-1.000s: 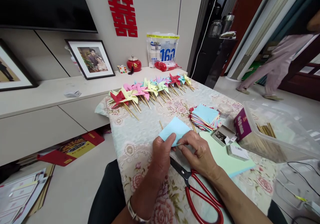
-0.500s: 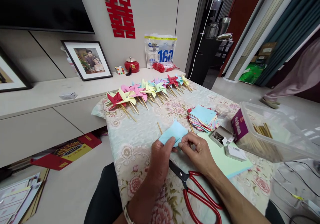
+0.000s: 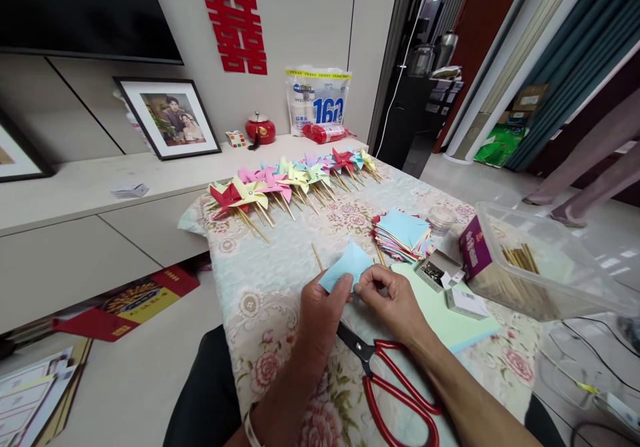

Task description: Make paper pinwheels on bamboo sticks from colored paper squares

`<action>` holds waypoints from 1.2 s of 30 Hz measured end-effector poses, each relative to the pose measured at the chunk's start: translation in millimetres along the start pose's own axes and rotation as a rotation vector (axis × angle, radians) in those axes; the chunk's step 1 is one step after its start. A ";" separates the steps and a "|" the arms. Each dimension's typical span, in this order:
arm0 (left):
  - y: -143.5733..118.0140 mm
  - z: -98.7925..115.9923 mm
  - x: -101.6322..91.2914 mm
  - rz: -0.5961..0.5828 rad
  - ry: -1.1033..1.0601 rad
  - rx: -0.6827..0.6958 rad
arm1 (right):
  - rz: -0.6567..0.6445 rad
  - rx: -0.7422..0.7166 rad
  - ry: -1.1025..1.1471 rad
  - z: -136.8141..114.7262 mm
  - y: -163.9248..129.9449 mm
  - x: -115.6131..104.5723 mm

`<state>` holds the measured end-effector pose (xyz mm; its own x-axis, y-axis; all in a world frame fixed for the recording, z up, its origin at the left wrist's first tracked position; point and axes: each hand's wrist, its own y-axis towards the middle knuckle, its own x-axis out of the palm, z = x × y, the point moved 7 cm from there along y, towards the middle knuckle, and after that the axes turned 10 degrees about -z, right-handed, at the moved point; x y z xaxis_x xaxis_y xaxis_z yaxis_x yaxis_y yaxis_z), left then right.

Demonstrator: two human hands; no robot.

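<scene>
A light blue paper square (image 3: 349, 264) is held up between both hands above the flowered tablecloth. My left hand (image 3: 325, 307) is closed on its lower left side, thumb lying on the face of the paper. At its lower right edge, my right hand (image 3: 390, 297) pinches the paper between thumb and fingers. Red-handled scissors (image 3: 371, 360) lie under and between my forearms. Behind the paper, a thin wooden stick (image 3: 317, 256) rests on the cloth. To the right sits a stack of coloured paper squares (image 3: 403, 232).
Finished paper pinwheels (image 3: 295, 177) on sticks line the table's far edge. On the right are a small box of metal fasteners (image 3: 436, 270), a white box (image 3: 467, 302), pale green sheets (image 3: 435, 314) and a clear bin (image 3: 530, 287) of sticks. A person's legs (image 3: 590, 154) show beyond.
The camera view has shifted slightly. My fingers have moved a little on the blue paper, which lies flatter at its right corner. The person in the background has stepped.
</scene>
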<state>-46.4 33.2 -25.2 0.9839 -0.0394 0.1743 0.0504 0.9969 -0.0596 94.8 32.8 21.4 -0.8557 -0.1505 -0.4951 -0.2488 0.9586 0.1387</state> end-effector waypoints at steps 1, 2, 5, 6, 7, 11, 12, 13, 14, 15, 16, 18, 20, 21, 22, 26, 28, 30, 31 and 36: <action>-0.8 1.2 -0.5 0.012 0.019 0.002 | -0.003 0.004 0.002 0.0 0.1 0.0; -1.6 2.6 -0.8 0.021 0.037 0.003 | -0.005 0.007 0.002 -0.1 0.1 0.0; -2.8 6.9 -0.6 0.032 0.091 0.001 | -0.004 0.016 0.004 -0.4 -0.4 -0.5; -2.9 8.2 -0.5 0.034 0.110 -0.002 | -0.004 0.019 0.006 -0.3 -0.6 -0.6; -2.8 9.0 -0.4 0.035 0.127 -0.008 | -0.003 0.023 0.010 -0.1 -0.6 -0.7; -2.5 9.8 -0.7 0.051 0.121 -0.035 | -0.012 0.045 0.024 1.4 -0.1 0.7; -2.5 10.0 -0.6 0.053 0.114 -0.039 | -0.014 0.046 0.028 1.4 -0.1 1.3; -2.6 10.4 -0.6 0.057 0.111 -0.042 | -0.016 0.043 0.029 0.8 -0.3 1.8; -2.8 11.1 -0.9 0.063 0.110 -0.045 | -0.015 0.033 0.028 -0.2 -0.7 1.8; -3.0 11.9 -1.3 0.067 0.109 -0.050 | -0.009 0.019 0.026 -1.5 -1.3 1.2; -3.1 12.8 -1.5 0.068 0.105 -0.056 | 0.006 0.004 0.028 -2.6 -2.2 -0.7; -3.1 14.3 -1.0 0.046 0.078 -0.064 | 0.087 -0.019 0.064 -2.1 -4.6 -10.0; -2.3 14.1 1.1 -0.010 0.026 -0.069 | 0.216 -0.022 0.157 4.1 -7.2 -24.7; -1.7 12.9 2.4 -0.045 -0.009 -0.071 | 0.262 -0.013 0.216 9.4 -7.7 -31.1; -1.1 10.9 3.6 -0.079 -0.045 -0.075 | 0.277 0.003 0.280 15.4 -7.0 -35.2; 0.3 -1.9 7.6 -0.201 -0.138 -0.124 | 0.074 0.143 0.549 35.5 0.7 -27.2; 0.0 -5.4 8.7 -0.235 -0.138 -0.147 | -0.036 0.202 0.664 36.2 0.6 -17.9; -1.2 -5.6 9.1 -0.245 -0.110 -0.169 | -0.124 0.231 0.764 31.0 -1.4 -8.8; -2.0 -4.6 9.1 -0.243 -0.084 -0.179 | -0.158 0.239 0.800 27.7 -2.6 -4.9; -4.8 4.3 11.1 -0.249 0.069 -0.187 | -0.180 0.263 0.756 21.1 -4.2 0.4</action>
<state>-36.4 28.3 -18.8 0.9464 -0.2914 0.1392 0.3153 0.9268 -0.2042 105.1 33.8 2.5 -0.9110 -0.3396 0.2341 -0.3773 0.9155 -0.1399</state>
